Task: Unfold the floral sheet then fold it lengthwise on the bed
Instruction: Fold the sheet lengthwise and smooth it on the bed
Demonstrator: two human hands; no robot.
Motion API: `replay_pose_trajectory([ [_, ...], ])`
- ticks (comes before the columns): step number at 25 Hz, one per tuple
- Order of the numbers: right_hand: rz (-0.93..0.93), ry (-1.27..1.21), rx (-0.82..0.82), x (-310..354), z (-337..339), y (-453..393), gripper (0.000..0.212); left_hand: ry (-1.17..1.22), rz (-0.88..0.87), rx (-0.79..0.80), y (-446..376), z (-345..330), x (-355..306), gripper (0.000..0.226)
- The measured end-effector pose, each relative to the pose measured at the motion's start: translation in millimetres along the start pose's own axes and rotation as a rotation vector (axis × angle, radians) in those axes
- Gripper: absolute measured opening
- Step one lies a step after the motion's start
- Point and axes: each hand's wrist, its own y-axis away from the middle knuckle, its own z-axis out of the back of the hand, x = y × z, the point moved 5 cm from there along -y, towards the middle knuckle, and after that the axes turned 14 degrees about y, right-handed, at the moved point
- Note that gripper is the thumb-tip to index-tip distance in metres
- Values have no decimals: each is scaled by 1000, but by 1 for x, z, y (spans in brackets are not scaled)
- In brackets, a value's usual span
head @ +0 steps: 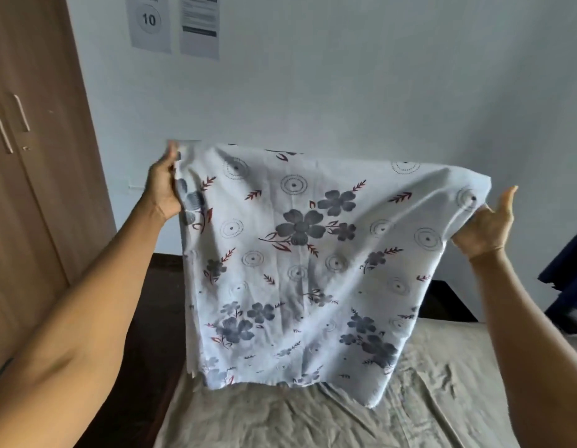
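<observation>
The floral sheet (300, 263), white with grey-blue flowers and red sprigs, hangs in the air above the bed (313, 421), spread between both hands. My left hand (162, 192) pinches its upper left corner, raised a little higher. My right hand (487, 229) grips the upper right edge, thumb pointing up. The sheet's lower edge dangles just above the beige bed cover, and it still looks folded in layers.
A brown wardrobe (31, 156) with metal handles stands at the left. Two paper notices (174, 24) hang on the pale wall behind. The dark headboard (448, 299) runs behind the sheet, and dark blue cloth (568, 273) hangs at the right edge.
</observation>
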Motion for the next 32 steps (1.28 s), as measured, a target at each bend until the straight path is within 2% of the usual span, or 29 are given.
replay_pose_trajectory([
  [2, -126, 30, 21, -26, -6, 3, 77, -18, 58, -47, 4, 15, 1, 60],
  [5, -288, 399, -50, -65, -6, 4, 58, -307, 289, -197, -8, 80, 23, 90],
  [6, -329, 484, -86, -69, -4, -1, 44, -385, 336, -241, -9, 96, 26, 84],
  [7, -360, 549, -123, -68, 0, -5, 31, -426, 352, -273, -11, 103, 26, 68],
  [8, -393, 595, -146, -66, 3, -7, 33, -448, 369, -287, -7, 99, 27, 49],
  [9, -441, 638, -172, -64, 10, -12, 49, -465, 380, -325, -3, 92, 26, 39],
  [10, -483, 687, -211, -58, 11, -13, 55, -471, 392, -373, 0, 85, 25, 41],
  [13, -517, 668, -267, -50, 6, -26, 23, -504, 382, -472, -29, 113, 20, 75],
  [15, -556, 704, -306, -46, 6, -37, 22, -536, 333, -523, -42, 124, 14, 89],
  [16, -568, 701, -323, -46, 4, -42, 23, -511, 267, -546, -42, 119, 11, 83],
  [19, -597, 744, -416, -54, 1, -56, 28, -518, 113, -593, -37, 91, 10, 46],
  [23, -475, 717, -561, -65, -3, -78, 19, -482, -58, -673, -57, 93, 20, 36],
  [26, -253, 732, -722, -69, -7, -89, 31, -429, -165, -750, -74, 98, 25, 13],
  [29, -66, 841, -886, -76, -15, -91, 43, -523, -274, -891, -83, 99, 34, 29],
  [32, -12, 904, -1005, -83, -8, -97, 46, -729, -392, -979, -81, 92, 44, 39],
])
